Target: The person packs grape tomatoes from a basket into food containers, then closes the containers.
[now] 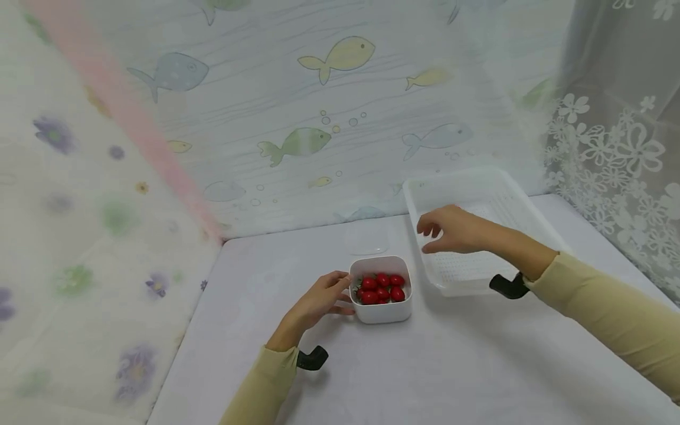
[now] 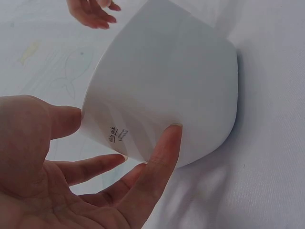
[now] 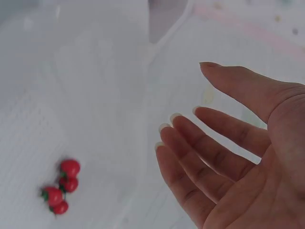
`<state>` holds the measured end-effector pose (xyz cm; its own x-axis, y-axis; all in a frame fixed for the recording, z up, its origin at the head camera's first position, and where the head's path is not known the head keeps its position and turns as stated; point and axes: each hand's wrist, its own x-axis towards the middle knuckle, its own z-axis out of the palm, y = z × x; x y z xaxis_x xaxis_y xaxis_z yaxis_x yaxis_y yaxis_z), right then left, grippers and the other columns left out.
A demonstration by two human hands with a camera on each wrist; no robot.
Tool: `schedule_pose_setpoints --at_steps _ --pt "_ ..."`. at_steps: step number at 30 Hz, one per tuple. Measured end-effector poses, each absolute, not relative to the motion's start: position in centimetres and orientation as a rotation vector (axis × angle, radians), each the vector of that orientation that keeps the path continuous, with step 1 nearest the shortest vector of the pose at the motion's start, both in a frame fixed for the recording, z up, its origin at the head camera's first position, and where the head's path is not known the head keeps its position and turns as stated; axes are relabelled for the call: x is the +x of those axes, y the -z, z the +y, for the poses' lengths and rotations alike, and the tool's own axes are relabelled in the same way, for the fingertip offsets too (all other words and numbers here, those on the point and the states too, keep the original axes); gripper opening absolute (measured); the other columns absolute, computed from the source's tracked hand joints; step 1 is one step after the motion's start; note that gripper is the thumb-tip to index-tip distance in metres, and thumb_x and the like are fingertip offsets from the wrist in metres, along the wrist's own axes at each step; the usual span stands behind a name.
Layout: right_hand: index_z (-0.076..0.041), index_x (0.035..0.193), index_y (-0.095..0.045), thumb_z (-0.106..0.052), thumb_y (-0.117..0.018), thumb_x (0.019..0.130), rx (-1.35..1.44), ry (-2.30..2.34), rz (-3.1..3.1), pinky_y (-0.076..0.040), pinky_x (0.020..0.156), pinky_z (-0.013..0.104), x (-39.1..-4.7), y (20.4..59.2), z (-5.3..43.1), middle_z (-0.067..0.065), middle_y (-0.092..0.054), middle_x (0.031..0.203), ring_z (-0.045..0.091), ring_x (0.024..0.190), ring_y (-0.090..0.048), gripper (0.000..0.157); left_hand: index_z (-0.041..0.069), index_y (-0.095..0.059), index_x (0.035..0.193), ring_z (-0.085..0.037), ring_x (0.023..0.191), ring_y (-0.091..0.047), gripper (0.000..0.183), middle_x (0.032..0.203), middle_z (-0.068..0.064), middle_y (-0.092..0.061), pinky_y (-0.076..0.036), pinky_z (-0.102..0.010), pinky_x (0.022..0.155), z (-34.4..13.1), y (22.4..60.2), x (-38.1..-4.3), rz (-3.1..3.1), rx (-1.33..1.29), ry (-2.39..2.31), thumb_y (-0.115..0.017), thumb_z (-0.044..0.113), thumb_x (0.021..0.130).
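Note:
A white square box (image 1: 385, 313) holds several red cherry tomatoes (image 1: 382, 280). My left hand (image 1: 320, 298) rests its fingertips on the box's left side, its thumb by the rim. In the left wrist view these fingers are spread and only lightly bent, and small dark print marks the box wall (image 2: 190, 86). My right hand (image 1: 454, 230) hovers over the near left part of a white plastic basket (image 1: 446, 289), fingers loosely bent and holding nothing. In the right wrist view, red cherry tomatoes (image 3: 70, 168) with green stems lie in the basket; the head view does not show them.
A clear, see-through lid (image 1: 368, 241) lies behind the box. Fish-patterned cloth (image 1: 303, 141) hangs at the back, flowered cloth (image 1: 95, 248) on the left, and lace-patterned cloth (image 1: 627, 141) on the right. White cloth (image 1: 425, 378) covers the table.

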<state>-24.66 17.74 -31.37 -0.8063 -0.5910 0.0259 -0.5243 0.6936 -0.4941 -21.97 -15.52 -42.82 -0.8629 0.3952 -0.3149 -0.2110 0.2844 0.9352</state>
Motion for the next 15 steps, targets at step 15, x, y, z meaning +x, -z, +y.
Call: schedule_pose_setpoints --at_steps 15 --pt "0.005 0.115 -0.066 -0.017 -0.08 0.088 -0.728 0.66 2.797 -0.058 0.087 0.052 -30.2 31.9 23.0 0.019 -0.07 0.108 0.033 0.1 -0.066 0.037 -0.001 -0.048 0.143 -0.031 0.109 -0.065 0.049 0.139 -0.021 -0.055 -0.064 -0.04 0.082 -15.7 43.0 -21.9 2.06 0.168 -1.624 -0.052 0.034 0.109"
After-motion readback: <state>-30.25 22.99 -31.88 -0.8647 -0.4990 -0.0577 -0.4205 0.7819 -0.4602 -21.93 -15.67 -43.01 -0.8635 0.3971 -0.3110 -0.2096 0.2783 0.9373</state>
